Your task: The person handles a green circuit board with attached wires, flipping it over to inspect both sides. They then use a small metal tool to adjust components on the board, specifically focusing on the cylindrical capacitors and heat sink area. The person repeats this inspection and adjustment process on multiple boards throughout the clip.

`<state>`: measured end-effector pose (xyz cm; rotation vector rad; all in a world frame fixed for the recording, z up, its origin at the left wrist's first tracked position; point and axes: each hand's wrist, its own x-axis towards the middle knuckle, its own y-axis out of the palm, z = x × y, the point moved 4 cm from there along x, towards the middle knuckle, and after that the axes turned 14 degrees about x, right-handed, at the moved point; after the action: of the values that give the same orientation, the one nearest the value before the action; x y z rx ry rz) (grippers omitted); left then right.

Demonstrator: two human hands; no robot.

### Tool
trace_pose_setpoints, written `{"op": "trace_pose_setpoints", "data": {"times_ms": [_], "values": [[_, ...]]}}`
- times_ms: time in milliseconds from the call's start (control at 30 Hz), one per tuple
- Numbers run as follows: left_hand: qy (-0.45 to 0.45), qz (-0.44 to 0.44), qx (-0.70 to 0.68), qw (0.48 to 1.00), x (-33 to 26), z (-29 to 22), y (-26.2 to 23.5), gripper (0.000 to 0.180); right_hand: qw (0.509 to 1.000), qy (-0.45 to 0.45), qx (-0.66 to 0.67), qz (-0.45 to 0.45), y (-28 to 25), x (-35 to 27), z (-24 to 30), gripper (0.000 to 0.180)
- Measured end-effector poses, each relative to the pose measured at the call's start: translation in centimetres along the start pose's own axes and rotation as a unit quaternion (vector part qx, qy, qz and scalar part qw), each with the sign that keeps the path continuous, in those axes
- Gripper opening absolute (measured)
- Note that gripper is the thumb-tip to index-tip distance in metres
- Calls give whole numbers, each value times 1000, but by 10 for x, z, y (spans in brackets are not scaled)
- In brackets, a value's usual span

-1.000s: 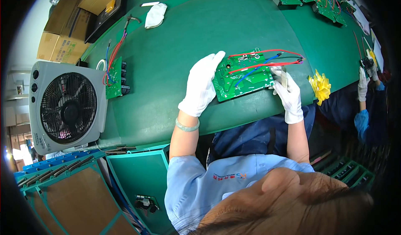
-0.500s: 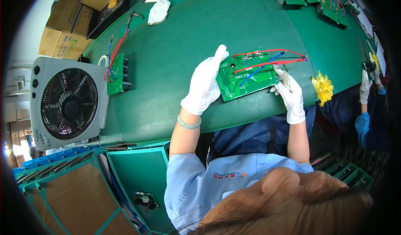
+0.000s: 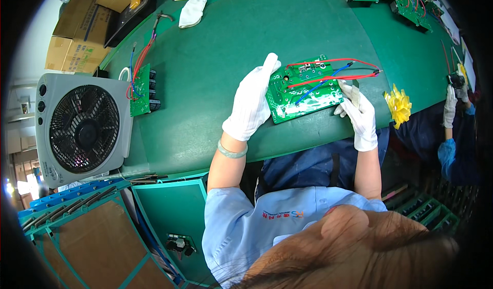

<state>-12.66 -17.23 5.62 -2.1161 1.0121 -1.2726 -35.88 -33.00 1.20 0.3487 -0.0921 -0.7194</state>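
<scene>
A green circuit board (image 3: 318, 96) with red and blue wires on its upper face is held up over the near edge of the green work surface, slightly tilted. My left hand (image 3: 251, 101), in a white glove, is closed on the board's left edge, thumb along the top left corner. At the lower right corner, my right hand (image 3: 359, 115), also gloved, pinches the board's edge. A small greyish sliver shows by the right fingers; I cannot make out what it is. The red wires (image 3: 339, 77) run across the board and stick out past its right side.
On the left stands a grey box fan (image 3: 84, 127), beside another wired board (image 3: 141, 91). A white glove-like cloth (image 3: 192, 12) lies at the back. Several wired boards (image 3: 411, 11) sit far right, near a yellow ribbon bundle (image 3: 398, 106). A co-worker's gloved hands (image 3: 454, 96) work at the right.
The board has tilted a little, and light now glares along its lower part. Both hands keep their hold with barely any shift.
</scene>
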Motion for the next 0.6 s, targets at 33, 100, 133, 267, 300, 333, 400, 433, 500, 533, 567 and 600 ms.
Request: {"op": "trace_pose_setpoints", "data": {"times_ms": [33,100,133,267,300,333,400,433,500,533,567,600], "values": [[-3,1,-3,1000,0,0,0,83,1000,2,2,0,1,0,3,43],[-6,4,-2,1000,0,-1,-1,82,1000,9,2,-1,2,0,5,43],[-6,7,3,1000,0,-3,-3,82,1000,14,-1,-3,2,1,5,43],[-27,1,21,999,3,-12,-9,73,1000,21,13,-18,3,0,8,44],[-30,-7,10,999,2,-11,-9,71,1000,21,12,-19,4,0,10,44],[-34,-15,0,999,1,-10,-9,68,1000,21,12,-19,5,0,11,44],[-48,-11,-14,999,0,-10,-9,60,1000,18,9,-17,4,1,10,45],[-55,-9,-20,998,0,-10,-9,56,1000,16,6,-16,3,1,7,45],[-23,-30,22,999,-2,-7,-8,46,1000,13,-1,-18,3,4,5,45],[-7,-41,44,998,-2,-8,-8,41,1000,12,-5,-21,4,5,6,45],[-30,-32,24,999,-3,-6,-8,34,1000,10,-10,-24,5,8,6,45],[-53,-22,3,998,-1,-7,-9,28,999,9,-21,-28,6,13,7,45]]}}
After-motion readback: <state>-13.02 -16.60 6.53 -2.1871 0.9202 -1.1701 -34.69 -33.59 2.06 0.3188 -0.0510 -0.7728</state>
